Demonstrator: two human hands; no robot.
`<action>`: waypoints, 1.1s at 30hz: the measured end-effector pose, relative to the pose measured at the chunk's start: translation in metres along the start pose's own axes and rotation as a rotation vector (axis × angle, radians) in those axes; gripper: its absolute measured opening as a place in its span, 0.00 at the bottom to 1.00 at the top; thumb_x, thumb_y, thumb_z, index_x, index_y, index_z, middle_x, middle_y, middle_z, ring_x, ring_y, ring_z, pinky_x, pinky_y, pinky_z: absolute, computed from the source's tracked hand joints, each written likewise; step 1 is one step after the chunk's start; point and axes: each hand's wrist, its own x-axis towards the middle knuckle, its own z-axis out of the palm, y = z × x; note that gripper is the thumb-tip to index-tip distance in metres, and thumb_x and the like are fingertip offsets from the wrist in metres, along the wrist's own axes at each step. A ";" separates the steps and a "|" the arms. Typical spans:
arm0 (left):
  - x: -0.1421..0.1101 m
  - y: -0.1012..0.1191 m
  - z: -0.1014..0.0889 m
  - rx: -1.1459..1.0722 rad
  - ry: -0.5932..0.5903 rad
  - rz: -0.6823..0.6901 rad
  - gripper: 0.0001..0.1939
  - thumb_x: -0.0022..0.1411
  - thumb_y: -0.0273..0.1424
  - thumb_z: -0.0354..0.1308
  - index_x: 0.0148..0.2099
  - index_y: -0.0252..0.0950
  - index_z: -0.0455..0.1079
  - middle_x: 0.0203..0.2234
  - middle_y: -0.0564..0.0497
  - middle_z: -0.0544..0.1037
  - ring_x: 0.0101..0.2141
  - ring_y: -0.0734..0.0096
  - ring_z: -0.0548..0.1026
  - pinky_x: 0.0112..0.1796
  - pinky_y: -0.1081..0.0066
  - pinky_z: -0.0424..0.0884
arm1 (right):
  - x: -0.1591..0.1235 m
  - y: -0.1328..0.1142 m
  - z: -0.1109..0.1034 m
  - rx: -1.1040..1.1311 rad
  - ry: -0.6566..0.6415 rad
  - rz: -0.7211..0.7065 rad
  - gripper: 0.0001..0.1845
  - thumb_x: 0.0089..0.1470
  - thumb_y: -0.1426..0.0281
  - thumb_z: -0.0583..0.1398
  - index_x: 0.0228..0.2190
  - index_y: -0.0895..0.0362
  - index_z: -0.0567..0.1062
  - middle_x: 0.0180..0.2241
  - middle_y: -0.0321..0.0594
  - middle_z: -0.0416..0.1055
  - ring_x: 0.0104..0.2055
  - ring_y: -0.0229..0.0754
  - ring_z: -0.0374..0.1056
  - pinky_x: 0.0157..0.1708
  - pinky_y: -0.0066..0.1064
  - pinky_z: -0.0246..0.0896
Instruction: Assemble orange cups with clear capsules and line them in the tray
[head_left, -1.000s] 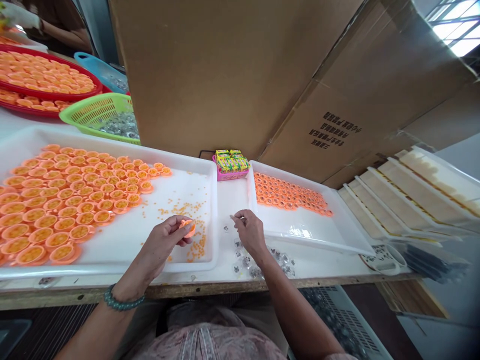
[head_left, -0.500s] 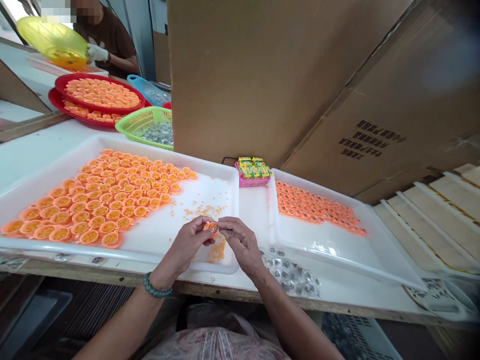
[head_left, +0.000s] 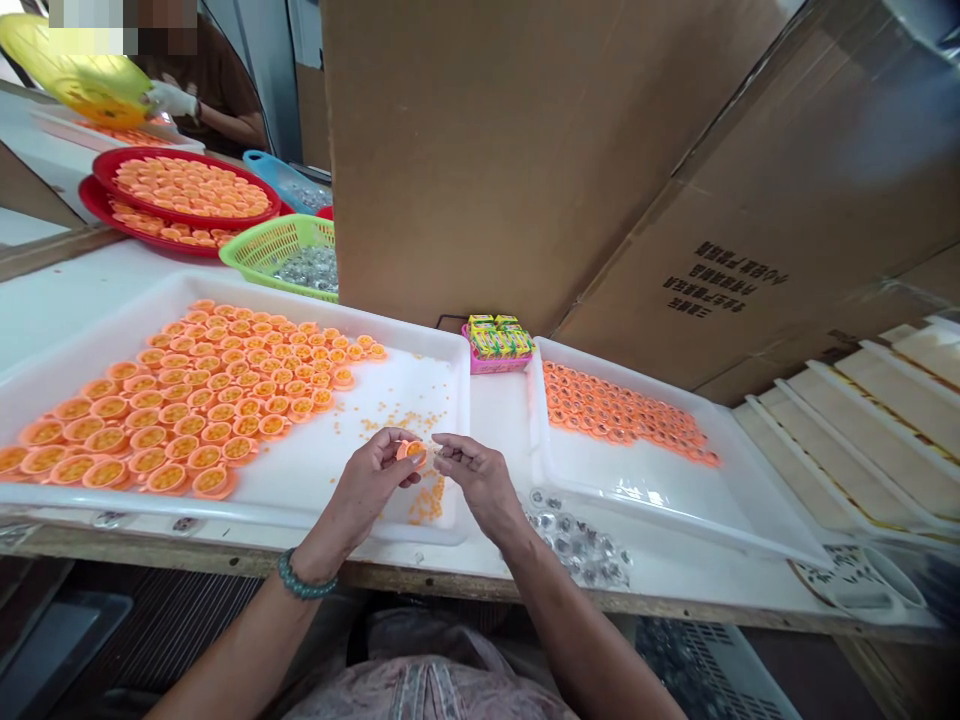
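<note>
By one tray (head_left: 300,470) | left hand (head_left: 373,482): one cup (head_left: 410,452) pinched | right hand (head_left: 480,488): curled, hold unclear

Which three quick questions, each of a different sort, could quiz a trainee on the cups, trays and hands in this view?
1. What does the left hand hold?
A) a yellow packet
B) an orange cup
C) a blue basket

2. True or false: the pile of clear pieces lies on the table, outside the right-hand white tray.

3. Fill in the missing word: around the left hand's wrist is a green beaded ____.

Key: 1. B; 2. true; 3. bracelet
</note>
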 end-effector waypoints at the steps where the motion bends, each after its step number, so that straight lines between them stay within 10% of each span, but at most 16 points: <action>1: 0.000 0.001 0.000 -0.005 0.012 -0.004 0.15 0.51 0.38 0.61 0.40 0.38 0.66 0.27 0.54 0.75 0.26 0.71 0.73 0.30 0.71 0.64 | 0.000 -0.002 -0.002 -0.007 0.007 -0.020 0.15 0.42 0.69 0.64 0.37 0.55 0.75 0.28 0.34 0.68 0.32 0.35 0.65 0.36 0.30 0.62; 33: 0.001 0.003 -0.002 -0.171 -0.077 -0.068 0.12 0.55 0.40 0.58 0.38 0.37 0.72 0.32 0.52 0.73 0.34 0.71 0.71 0.38 0.69 0.72 | 0.018 -0.026 -0.010 -0.241 -0.235 -0.006 0.11 0.44 0.65 0.64 0.31 0.58 0.77 0.30 0.37 0.73 0.34 0.38 0.67 0.37 0.31 0.61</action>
